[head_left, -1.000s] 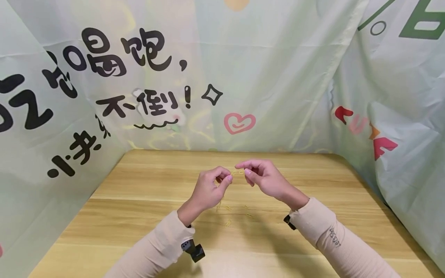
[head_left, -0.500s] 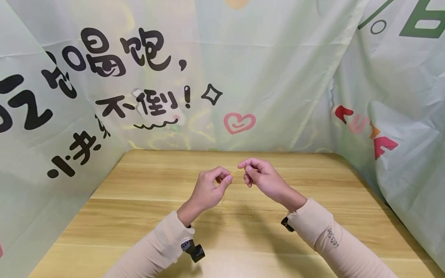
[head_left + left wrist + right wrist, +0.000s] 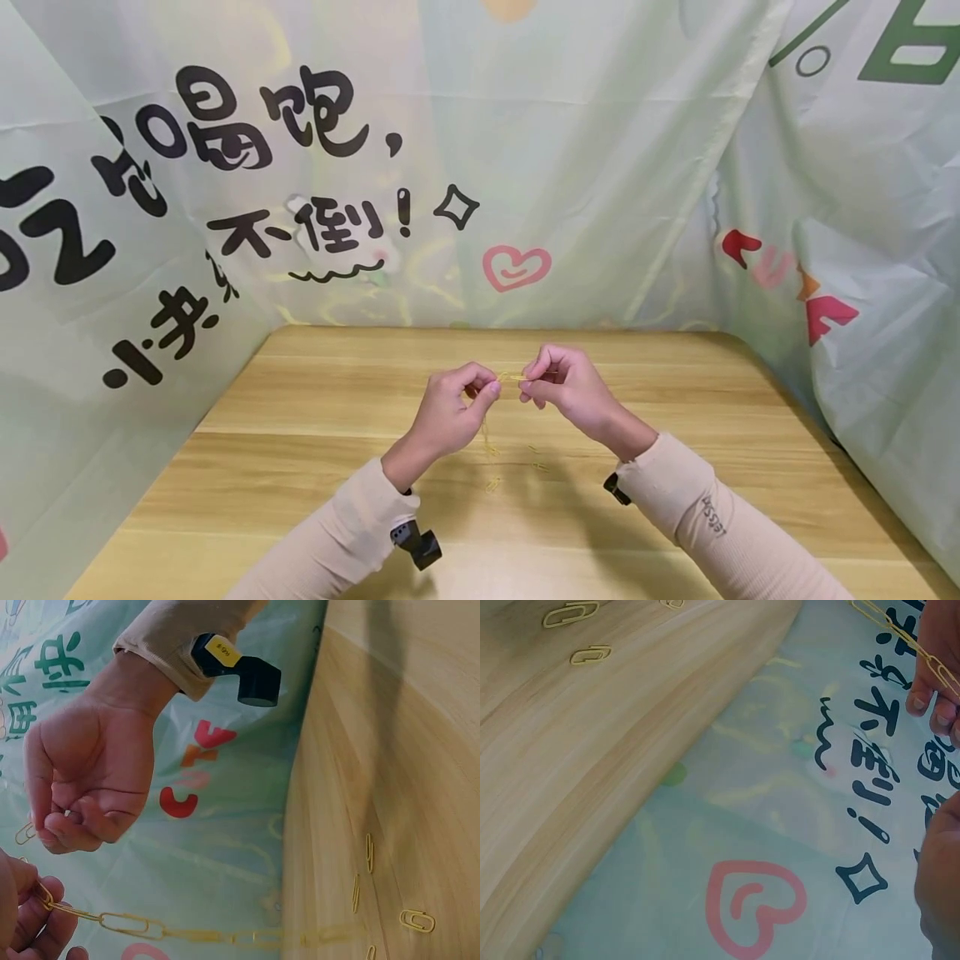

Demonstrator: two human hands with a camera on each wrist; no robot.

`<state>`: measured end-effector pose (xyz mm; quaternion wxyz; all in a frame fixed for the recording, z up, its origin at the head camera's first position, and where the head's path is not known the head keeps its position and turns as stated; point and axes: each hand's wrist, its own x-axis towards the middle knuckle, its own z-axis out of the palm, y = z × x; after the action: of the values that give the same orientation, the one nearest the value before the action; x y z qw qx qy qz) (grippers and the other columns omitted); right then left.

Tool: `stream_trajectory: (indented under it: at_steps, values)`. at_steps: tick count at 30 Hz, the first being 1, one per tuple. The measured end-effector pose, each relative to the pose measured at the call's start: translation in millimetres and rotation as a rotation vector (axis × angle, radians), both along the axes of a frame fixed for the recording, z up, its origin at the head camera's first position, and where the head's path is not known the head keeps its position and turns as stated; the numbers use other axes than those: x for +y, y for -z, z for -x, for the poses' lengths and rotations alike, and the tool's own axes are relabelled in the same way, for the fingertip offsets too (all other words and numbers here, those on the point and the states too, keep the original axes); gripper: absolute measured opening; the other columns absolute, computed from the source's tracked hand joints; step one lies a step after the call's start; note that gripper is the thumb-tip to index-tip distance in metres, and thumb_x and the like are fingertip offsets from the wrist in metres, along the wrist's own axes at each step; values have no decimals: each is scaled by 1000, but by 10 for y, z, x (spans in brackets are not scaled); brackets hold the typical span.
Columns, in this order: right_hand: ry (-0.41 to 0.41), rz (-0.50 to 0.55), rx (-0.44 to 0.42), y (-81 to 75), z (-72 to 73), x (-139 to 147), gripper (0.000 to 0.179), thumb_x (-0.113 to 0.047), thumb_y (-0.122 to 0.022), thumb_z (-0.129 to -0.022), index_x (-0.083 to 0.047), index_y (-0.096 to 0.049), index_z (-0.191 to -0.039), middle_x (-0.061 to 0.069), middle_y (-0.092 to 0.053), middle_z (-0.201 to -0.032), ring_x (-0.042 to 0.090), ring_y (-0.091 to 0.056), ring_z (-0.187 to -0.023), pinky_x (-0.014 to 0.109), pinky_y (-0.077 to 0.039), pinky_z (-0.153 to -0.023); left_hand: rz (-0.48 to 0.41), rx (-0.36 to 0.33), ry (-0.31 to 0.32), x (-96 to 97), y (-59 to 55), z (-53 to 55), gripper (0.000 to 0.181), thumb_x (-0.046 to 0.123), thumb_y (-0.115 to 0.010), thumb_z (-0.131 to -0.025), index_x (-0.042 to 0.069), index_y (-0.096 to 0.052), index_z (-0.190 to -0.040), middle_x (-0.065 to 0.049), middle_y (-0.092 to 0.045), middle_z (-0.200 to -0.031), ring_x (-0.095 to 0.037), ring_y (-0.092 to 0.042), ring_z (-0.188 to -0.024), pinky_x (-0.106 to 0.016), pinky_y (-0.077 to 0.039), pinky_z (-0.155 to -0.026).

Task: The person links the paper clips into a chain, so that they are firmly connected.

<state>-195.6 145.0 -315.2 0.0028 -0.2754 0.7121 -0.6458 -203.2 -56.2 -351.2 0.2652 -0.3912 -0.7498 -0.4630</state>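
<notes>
Above the table, my left hand [image 3: 452,406] pinches the top of a chain of linked yellow paperclips [image 3: 131,924]. The chain hangs from its fingertips towards the table; its lower end is blurred. Facing it, my right hand [image 3: 576,385] pinches a single yellow paperclip [image 3: 26,834] between thumb and fingers. The tips of both hands are a small gap apart, with yellow wire showing between them. Whether the single clip touches the chain's end, I cannot tell. In the right wrist view the left hand [image 3: 936,694] shows with the chain, and only part of the right hand [image 3: 941,877].
Loose paperclips lie on the wooden table [image 3: 315,467] below the hands, among them one clip [image 3: 417,921] lying flat. A printed cloth [image 3: 600,167] stands behind the table and along its sides. Each wrist carries a black camera [image 3: 417,546].
The right hand's raised index finger has come down onto the thumb, and its paperclip now points left at the left hand. The left hand stays in place while the chain beneath it sways.
</notes>
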Motion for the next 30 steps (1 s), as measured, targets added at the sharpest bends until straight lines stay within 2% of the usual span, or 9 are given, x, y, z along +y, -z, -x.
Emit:
stream_trajectory:
  at_steps: [8, 10, 13, 15, 19, 23, 25, 28, 30]
  values:
    - [0, -13, -9, -6, 5, -7, 13, 6, -62, -90, 7, -53, -81, 8, -67, -79, 15, -66, -69, 26, -52, -59, -8, 10, -9, -18, 23, 5, 7, 3, -63, -91, 1, -66, -85, -3, -66, -72, -11, -60, -62, -27, -53, -61]
    - [-17, -13, -32, -15, 4, -3, 7, 6, -59, -92, 10, -53, -93, 8, -67, -77, 15, -67, -69, 27, -53, -59, -10, 15, -6, -18, 26, 8, 7, 3, -62, -91, 1, -66, -85, -3, -66, -72, -11, -59, -61, -27, -53, -61]
    - [-31, -18, -62, -25, -2, 5, 17, 4, -52, -97, 10, -51, -113, 7, -69, -79, 16, -68, -72, 30, -54, -63, -12, 20, 3, -12, 24, 5, 9, 4, -61, -92, 0, -66, -86, -3, -66, -70, -11, -59, -61, -27, -53, -60]
    - [-20, -27, -80, -32, -3, 8, 22, 1, -50, -99, 9, -49, -119, 8, -70, -83, 17, -69, -75, 31, -55, -66, -12, 21, 10, -5, 20, 0, 9, 5, -61, -92, -1, -66, -87, -3, -65, -70, -11, -59, -61, -27, -53, -61]
    - [2, -32, -103, -49, -1, 11, 12, -2, -47, -101, 6, -48, -109, 18, -69, -89, 18, -69, -78, 32, -55, -69, -11, 20, 18, 10, 1, -15, 8, 4, -61, -92, 0, -66, -87, -3, -65, -71, -12, -60, -61, -27, -53, -62]
    - [1, -33, -84, -63, -9, 16, 22, -1, -45, -101, 7, -51, -120, 25, -65, -90, 18, -67, -77, 31, -54, -70, -2, 32, 13, 13, -11, -20, 7, 3, -62, -91, 0, -66, -86, -3, -65, -70, -12, -60, -62, -27, -53, -62]
    - [-1, -33, -83, -69, -13, 15, 25, 1, -44, -101, 7, -51, -124, 26, -63, -89, 17, -66, -77, 30, -54, -70, 4, 33, 8, 12, -12, -20, 7, 3, -62, -91, 0, -66, -86, -3, -65, -70, -12, -60, -62, -27, -53, -62]
    - [-8, -22, -120, -80, -16, 7, 18, 1, -42, -102, 8, -49, -116, 23, -64, -90, 17, -66, -78, 30, -54, -71, 6, 25, 6, 13, -10, -14, 8, 4, -62, -92, 0, -66, -86, -3, -65, -71, -12, -60, -62, -29, -54, -62]
    - [-9, -14, -156, -85, -16, 4, 12, 0, -42, -102, 4, -45, -113, 20, -66, -90, 17, -67, -79, 29, -54, -72, 7, 18, 4, 13, -15, -15, 8, 4, -61, -92, 1, -66, -86, -3, -65, -71, -12, -60, -62, -29, -54, -62]
